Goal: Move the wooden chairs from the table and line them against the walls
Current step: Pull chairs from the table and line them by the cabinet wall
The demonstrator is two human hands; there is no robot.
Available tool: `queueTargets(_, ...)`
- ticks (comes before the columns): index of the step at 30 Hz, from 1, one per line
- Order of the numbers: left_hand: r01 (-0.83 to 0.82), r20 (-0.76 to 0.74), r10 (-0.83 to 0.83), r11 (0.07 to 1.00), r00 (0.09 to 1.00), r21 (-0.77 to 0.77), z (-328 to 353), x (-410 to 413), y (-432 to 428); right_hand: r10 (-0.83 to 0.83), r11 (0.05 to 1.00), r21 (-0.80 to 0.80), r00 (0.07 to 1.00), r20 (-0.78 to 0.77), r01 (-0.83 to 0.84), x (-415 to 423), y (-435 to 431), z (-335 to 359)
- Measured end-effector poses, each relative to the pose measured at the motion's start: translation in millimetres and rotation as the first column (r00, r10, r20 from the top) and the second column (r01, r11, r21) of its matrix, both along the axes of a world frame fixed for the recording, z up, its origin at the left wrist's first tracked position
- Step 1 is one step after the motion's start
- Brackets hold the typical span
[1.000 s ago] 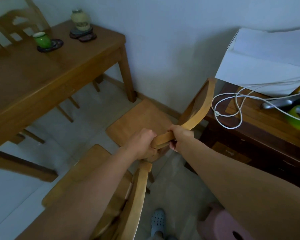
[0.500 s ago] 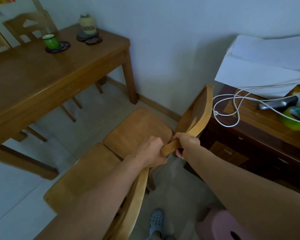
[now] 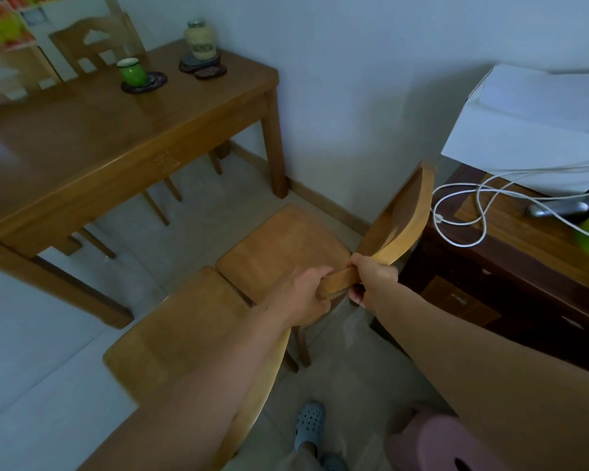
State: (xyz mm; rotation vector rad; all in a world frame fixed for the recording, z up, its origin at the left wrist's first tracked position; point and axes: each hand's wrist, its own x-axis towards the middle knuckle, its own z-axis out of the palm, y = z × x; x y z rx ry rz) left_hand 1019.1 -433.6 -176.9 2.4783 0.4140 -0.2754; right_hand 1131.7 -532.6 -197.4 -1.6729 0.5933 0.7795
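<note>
Your left hand [image 3: 300,295] and right hand [image 3: 371,278] both clench the chair [image 3: 283,244] back, your forearms hiding the near chair [image 3: 181,338] on pale tiles [image 3: 347,379] by the table [image 3: 82,144]

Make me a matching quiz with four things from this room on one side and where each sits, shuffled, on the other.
Things:
1. small green cup
2. looped white cable
3. grey perforated clog
4. pale ceramic jar

Places:
A. dark wooden cabinet, right
B. floor, bottom of view
C. stacked coasters, table corner by the wall
D. single dark coaster, brown wooden table

Pairs: 1-D, 2-A, 3-B, 4-C
</note>
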Motion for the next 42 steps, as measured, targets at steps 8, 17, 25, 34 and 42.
queueTargets(8, -0.254, -0.15, 0.233, 0.957, 0.961, -0.139, -7.2, -70.1, -15.3, 0.175, 0.983, 0.061, 0.983, -0.057, -0.172, -33.7, 7.6, -0.5)
queueTargets(17, -0.499, -0.546, 0.34, 0.85, 0.766, -0.17, -23.3, -160.7, -4.3, 0.228, 0.967, 0.142, 0.965, -0.131, -0.209, -55.6, 18.2, -12.6)
queueTargets(25, -0.569, -0.519, 0.395, 0.79, 0.758, -0.23, -20.5, -182.6, -20.8, -0.016, 0.995, 0.101, 0.999, -0.046, 0.021, -53.0, 22.4, -10.4)
queueTargets(34, -0.567, -0.515, 0.398, 0.793, 0.759, -0.223, -11.2, -211.3, -32.9, -0.147, 0.989, -0.015, 0.989, 0.013, 0.147, -52.1, 34.5, -5.9)
queueTargets(42, -0.599, -0.541, 0.408, 0.764, 0.735, -0.239, -5.8, -239.1, -41.3, 0.395, 0.905, -0.08, 0.895, -0.207, -0.418, -93.8, 26.1, 9.8)
